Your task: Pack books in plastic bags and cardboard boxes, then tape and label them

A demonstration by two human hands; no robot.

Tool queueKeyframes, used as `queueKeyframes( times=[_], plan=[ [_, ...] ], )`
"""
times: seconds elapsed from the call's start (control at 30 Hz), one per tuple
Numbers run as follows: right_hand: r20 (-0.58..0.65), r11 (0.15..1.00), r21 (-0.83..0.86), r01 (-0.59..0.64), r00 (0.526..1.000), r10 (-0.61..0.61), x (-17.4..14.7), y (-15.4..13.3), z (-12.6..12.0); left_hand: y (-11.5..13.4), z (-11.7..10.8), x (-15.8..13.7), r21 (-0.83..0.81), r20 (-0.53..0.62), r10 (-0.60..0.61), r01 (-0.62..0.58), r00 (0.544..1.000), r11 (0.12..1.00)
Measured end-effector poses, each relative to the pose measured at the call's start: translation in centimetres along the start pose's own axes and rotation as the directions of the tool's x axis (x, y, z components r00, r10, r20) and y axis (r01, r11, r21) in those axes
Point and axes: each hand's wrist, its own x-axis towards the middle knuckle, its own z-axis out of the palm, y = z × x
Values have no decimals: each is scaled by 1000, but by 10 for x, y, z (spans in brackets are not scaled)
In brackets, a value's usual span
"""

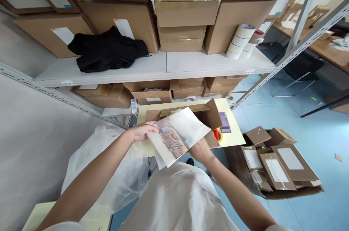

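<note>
White printed sheets (178, 136) with a brownish picture are tilted in front of me, at least two layers showing at the lower left corner. My left hand (143, 131) pinches their left edge, thumb on top. On the lower right edge my right hand (201, 150) grips them, its fingers hidden behind the paper. Below and behind the sheets stands an open cardboard box (214, 116) with raised flaps, on a pale yellow tabletop (234, 136). The sheets cover much of the box, so its contents are hidden.
A roll of tape (218, 135) and a blurred purple item (225, 122) lie right of the box. Shelving (152, 72) holds cartons, black cloth (109, 49) and tape rolls (240, 42). A large carton of small boxes (278, 165) stands right; a plastic bag (106, 165) is left.
</note>
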Motion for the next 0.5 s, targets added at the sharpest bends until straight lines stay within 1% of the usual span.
queueKeyframes(
  times=[0.07, 0.13, 0.23, 0.27, 0.33, 0.43, 0.5],
  plan=[
    [35, 994, -77, -75, 996, 78, 0, 35, -12, 4, -4, 0, 8, -30, 9, -9, 1000, 1000],
    [76, 986, -142, -93, 992, 104, 5, 71, -28, 7, -10, -4, 4, -56, 17, -17, 998, 1000],
    [115, 982, -184, 41, 993, -20, 25, 112, -49, 10, -20, -12, 1, -70, 28, -28, 997, 1000],
    [125, 978, -194, 78, 991, -54, 34, 122, -54, 10, -22, -14, 2, -70, 29, -29, 997, 1000],
    [140, 971, -214, 106, 987, -77, 53, 136, -58, 10, -24, -18, 7, -60, 16, -16, 998, 1000],
    [153, 969, -233, 82, 987, -47, 81, 150, -57, 7, -19, -17, 23, -33, -11, 11, 999, 1000],
    [154, 971, -234, 39, 988, -3, 96, 158, -54, 5, -12, -12, 47, -24, -11, 12, 1000, 999]
  ],
)
